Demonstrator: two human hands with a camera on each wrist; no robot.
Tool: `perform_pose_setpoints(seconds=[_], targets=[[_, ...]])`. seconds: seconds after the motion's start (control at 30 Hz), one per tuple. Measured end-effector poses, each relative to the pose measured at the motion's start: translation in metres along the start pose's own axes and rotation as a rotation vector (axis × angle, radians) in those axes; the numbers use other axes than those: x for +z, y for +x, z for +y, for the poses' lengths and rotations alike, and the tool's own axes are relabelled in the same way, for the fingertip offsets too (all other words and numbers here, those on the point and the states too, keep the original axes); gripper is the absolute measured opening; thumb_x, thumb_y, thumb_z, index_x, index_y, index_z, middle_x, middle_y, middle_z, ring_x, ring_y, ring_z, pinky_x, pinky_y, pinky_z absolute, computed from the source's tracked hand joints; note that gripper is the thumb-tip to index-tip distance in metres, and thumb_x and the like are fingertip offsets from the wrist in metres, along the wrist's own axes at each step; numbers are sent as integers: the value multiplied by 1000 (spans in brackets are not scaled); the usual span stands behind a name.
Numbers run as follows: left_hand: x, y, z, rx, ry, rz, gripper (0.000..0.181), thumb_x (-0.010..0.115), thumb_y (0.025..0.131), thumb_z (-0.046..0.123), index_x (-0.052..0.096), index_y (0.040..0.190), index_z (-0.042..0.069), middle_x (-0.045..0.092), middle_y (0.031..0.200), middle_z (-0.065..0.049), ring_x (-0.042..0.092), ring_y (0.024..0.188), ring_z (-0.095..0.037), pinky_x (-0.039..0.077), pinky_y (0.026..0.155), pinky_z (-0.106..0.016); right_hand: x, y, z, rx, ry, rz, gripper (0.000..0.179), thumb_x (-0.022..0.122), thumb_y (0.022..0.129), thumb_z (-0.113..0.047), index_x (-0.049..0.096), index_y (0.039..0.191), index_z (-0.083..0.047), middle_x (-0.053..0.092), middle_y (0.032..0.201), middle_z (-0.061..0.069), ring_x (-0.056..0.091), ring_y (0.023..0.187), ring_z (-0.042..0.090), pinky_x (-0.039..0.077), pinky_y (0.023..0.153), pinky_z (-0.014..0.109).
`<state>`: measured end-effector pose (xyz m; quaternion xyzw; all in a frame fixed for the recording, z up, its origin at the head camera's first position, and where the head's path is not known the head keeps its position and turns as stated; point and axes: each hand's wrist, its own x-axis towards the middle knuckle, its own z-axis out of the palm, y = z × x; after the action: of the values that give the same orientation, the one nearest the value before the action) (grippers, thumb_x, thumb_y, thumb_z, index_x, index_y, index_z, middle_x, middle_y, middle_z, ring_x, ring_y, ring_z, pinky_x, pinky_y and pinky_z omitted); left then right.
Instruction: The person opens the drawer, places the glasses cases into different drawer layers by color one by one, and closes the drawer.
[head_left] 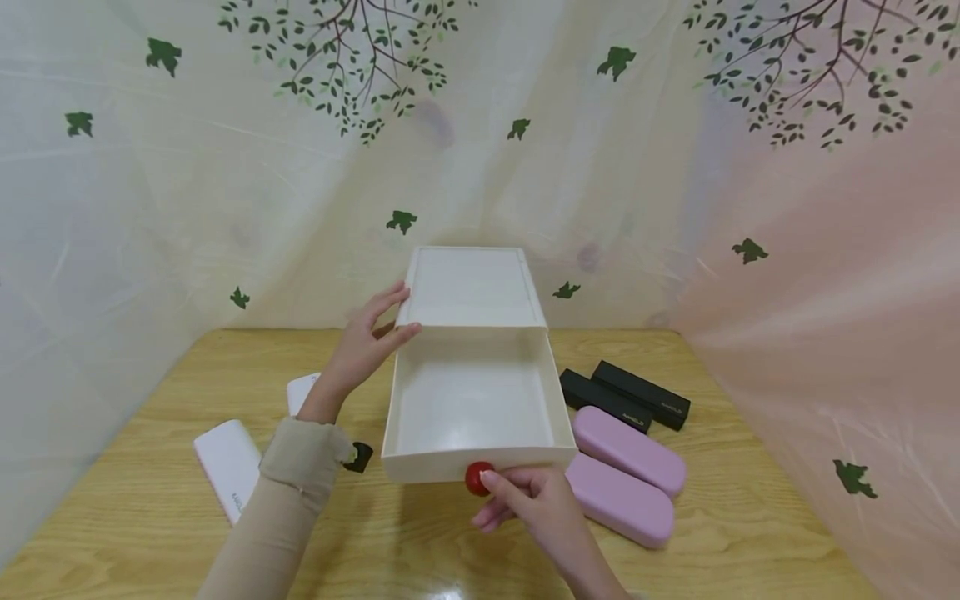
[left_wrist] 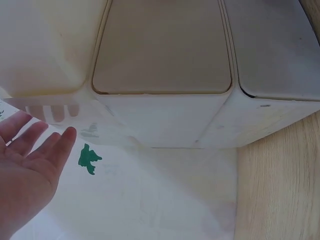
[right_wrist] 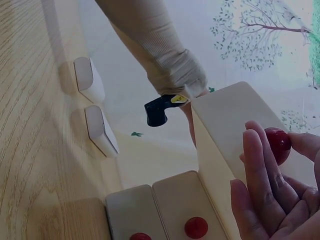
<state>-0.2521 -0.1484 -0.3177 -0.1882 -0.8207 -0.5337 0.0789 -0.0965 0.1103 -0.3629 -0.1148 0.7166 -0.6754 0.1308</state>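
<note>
A white drawer cabinet stands mid-table, its top drawer pulled out toward me and bare inside. My right hand pinches the red round knob on the drawer front between thumb and fingers. Against the cabinet's upper left side rests my left hand, fingers extended and thumb near the top's front edge. In the left wrist view the left hand shows loosely spread fingers beside the stacked compartments. Two lower drawers with red knobs are pushed in, seen in the right wrist view.
Right of the cabinet lie two black boxes and two pink cases. On the left are two white boxes, one partly hidden behind the left forearm. A leaf-printed curtain hangs behind the wooden table.
</note>
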Motion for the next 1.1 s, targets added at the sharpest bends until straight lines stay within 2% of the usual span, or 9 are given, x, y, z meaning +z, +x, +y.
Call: perform_pose_setpoints(seconds=[0.27, 0.43, 0.57, 0.93, 1.1], targets=[[2, 1, -6, 45, -48, 5, 54, 62, 96, 20, 43, 145, 10, 28, 160, 1, 22, 149, -23, 31, 116, -52, -2, -1, 0, -28, -38, -23, 39, 59, 96, -24, 66, 105, 14, 70, 82, 31, 71, 67, 13, 60, 69, 30], [3, -1, -5, 62, -71, 1, 51, 60, 96, 16, 44, 144, 8, 29, 160, -1, 22, 149, -24, 30, 116, -53, -9, -4, -2, 0, -84, -11, 39, 60, 96, -27, 68, 106, 10, 73, 83, 25, 72, 71, 16, 60, 71, 29], [4, 0, -4, 62, -73, -2, 52, 61, 96, 16, 44, 144, 8, 29, 160, -2, 23, 149, -24, 30, 116, -52, -17, -8, -2, 22, -117, 7, 37, 62, 95, -28, 69, 104, 8, 74, 83, 21, 73, 73, 16, 59, 73, 26], [4, 1, -8, 66, -67, 10, 51, 60, 96, 16, 44, 145, 9, 29, 160, -1, 24, 148, -24, 32, 115, -53, -35, -18, -3, -12, -154, 36, 36, 62, 95, -23, 66, 106, 11, 74, 83, 21, 73, 72, 13, 59, 74, 25], [4, 2, -10, 62, -60, 15, 51, 60, 97, 17, 44, 145, 10, 29, 160, 0, 24, 149, -24, 32, 114, -53, -45, -23, -4, -18, -144, 49, 36, 61, 95, -21, 63, 107, 12, 73, 83, 20, 72, 74, 13, 60, 74, 27]])
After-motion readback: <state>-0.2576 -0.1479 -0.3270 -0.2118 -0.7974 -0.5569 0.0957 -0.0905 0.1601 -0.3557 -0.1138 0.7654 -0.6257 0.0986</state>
